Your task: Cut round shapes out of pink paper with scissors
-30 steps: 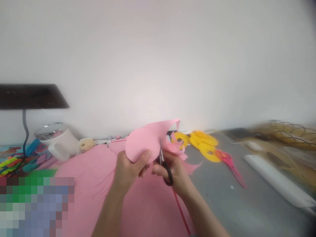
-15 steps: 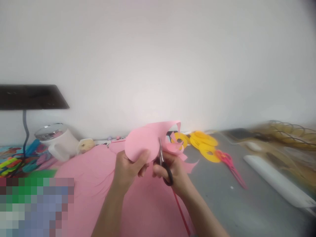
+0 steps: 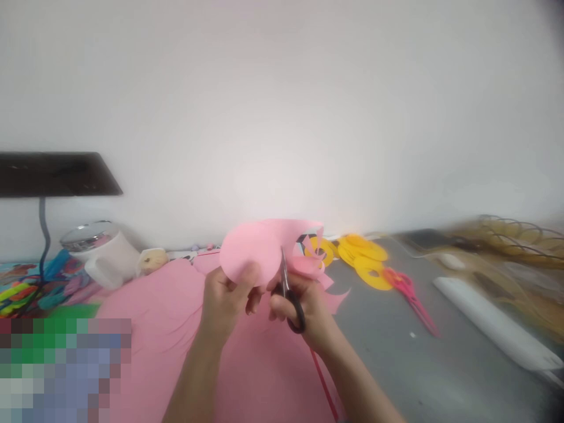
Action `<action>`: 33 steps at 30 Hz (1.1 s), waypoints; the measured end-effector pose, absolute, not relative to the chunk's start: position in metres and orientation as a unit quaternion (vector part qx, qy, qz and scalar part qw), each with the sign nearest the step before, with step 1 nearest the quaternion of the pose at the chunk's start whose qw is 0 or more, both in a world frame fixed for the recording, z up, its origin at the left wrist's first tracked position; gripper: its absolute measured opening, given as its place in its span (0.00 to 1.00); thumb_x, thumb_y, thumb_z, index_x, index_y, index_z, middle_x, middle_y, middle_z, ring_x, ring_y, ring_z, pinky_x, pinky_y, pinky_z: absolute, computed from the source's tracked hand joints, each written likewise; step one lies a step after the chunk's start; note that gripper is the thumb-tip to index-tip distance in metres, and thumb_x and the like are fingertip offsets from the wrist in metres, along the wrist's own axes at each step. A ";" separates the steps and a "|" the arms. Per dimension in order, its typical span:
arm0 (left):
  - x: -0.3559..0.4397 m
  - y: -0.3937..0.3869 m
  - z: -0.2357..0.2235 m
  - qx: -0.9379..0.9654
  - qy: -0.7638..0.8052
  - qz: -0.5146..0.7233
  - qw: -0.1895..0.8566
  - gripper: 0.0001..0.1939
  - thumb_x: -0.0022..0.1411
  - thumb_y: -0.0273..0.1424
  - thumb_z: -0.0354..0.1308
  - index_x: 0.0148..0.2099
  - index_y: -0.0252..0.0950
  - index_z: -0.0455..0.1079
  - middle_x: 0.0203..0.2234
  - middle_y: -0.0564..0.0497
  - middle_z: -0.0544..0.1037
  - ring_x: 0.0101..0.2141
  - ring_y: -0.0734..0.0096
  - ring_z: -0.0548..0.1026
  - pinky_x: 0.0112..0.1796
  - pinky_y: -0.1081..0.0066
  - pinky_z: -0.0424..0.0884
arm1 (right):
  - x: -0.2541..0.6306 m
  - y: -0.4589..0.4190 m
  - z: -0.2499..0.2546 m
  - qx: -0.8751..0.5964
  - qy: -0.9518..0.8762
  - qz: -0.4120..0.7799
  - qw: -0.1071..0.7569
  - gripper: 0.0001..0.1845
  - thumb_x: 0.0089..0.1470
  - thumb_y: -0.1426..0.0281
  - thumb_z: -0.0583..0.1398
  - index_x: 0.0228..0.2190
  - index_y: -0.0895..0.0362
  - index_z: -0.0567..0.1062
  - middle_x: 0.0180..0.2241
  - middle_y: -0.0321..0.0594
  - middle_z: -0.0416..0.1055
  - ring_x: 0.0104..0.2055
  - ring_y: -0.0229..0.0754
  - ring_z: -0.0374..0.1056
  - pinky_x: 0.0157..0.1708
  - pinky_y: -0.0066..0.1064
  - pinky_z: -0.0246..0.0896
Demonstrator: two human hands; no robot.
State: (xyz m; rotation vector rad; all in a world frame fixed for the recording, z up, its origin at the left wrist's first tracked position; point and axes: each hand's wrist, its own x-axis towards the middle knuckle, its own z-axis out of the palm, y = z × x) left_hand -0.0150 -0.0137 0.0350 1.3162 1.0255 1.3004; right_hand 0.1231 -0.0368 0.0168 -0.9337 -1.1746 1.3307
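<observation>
My left hand (image 3: 231,294) pinches the lower edge of a pink paper circle (image 3: 250,252), thumb in front and fingers behind. A strip of pink paper curls away behind the circle to the right. In my right hand (image 3: 304,302) are scissors (image 3: 286,279) with black handles, fingers through the loops. Their blades point up along the circle's right edge. Curled pink offcuts (image 3: 312,264) hang or lie just beyond my right hand; which of them are still joined to the circle I cannot tell. Beneath both hands spreads pink paper (image 3: 268,364).
Yellow paper rings (image 3: 372,271) and pink scissors (image 3: 414,302) lie to the right on the grey surface (image 3: 388,364). Farther right is a long white object (image 3: 493,323). At left stand a white mug (image 3: 108,258) with a shiny top and a dark panel (image 3: 57,174) on a stem.
The scissors and both hands have shifted slightly left. The paper circle has moved a little to the left, and the strip's upper right tip sits slightly lower.
</observation>
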 end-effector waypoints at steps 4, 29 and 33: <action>-0.010 -0.018 0.039 0.537 0.447 0.520 0.492 0.17 0.51 0.35 0.62 0.16 0.35 0.65 0.08 0.54 0.66 0.11 0.78 0.61 0.15 0.74 0.58 | 0.121 -0.038 0.019 -0.356 -0.515 0.571 0.531 0.10 0.45 0.67 0.66 0.25 0.57 0.69 0.18 0.30 0.64 0.21 0.35 0.62 0.24 0.29 0.63; -0.006 -0.029 0.058 0.523 0.557 0.470 0.442 0.21 0.47 0.38 0.60 0.12 0.37 0.57 0.08 0.56 0.60 0.12 0.81 0.56 0.16 0.74 0.54 | 0.128 -0.038 0.018 -0.413 -0.554 0.507 0.515 0.10 0.45 0.65 0.64 0.23 0.56 0.67 0.19 0.30 0.58 0.23 0.34 0.51 0.23 0.28 0.49; -0.005 -0.029 0.058 0.517 0.559 0.482 0.434 0.20 0.45 0.37 0.61 0.12 0.37 0.56 0.08 0.57 0.59 0.14 0.80 0.57 0.16 0.75 0.55 | 0.128 -0.038 0.018 -0.423 -0.550 0.502 0.516 0.07 0.43 0.69 0.62 0.23 0.56 0.68 0.19 0.30 0.59 0.23 0.34 0.52 0.22 0.27 0.51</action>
